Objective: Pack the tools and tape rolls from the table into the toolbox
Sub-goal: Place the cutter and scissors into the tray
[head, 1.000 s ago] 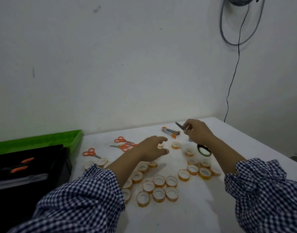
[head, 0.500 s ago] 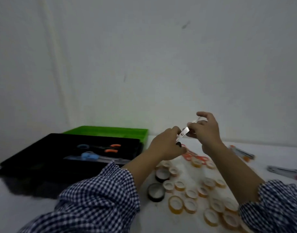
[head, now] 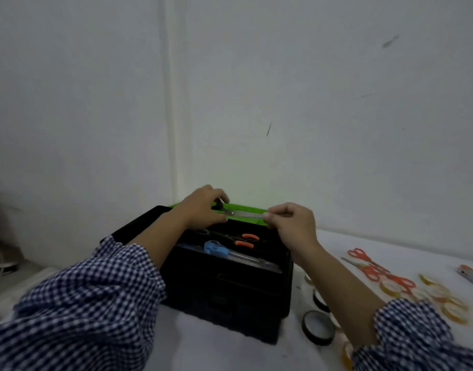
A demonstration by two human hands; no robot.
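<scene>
Scissors (head: pixel 243 214) carried over toolbox (head: pixel 230 290); left hand (head: pixel 200 210) gripping handle, right hand (head: pixel 291 223) pinching blade; inside: screwdriver (head: pixel 215 247), pliers (head: pixel 246 241).

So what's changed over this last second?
The right hand carried the black-handled scissors left, from above the tape rolls to over the toolbox; the left hand took hold of their handle end. Tape rolls and orange scissors stayed on the table.

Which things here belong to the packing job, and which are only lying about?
Job: toolbox, black-handled scissors in left hand and right hand, orange scissors, yellow tape rolls, black tape roll, orange-tipped tool.
Lying about: pale cord, far left.
</scene>
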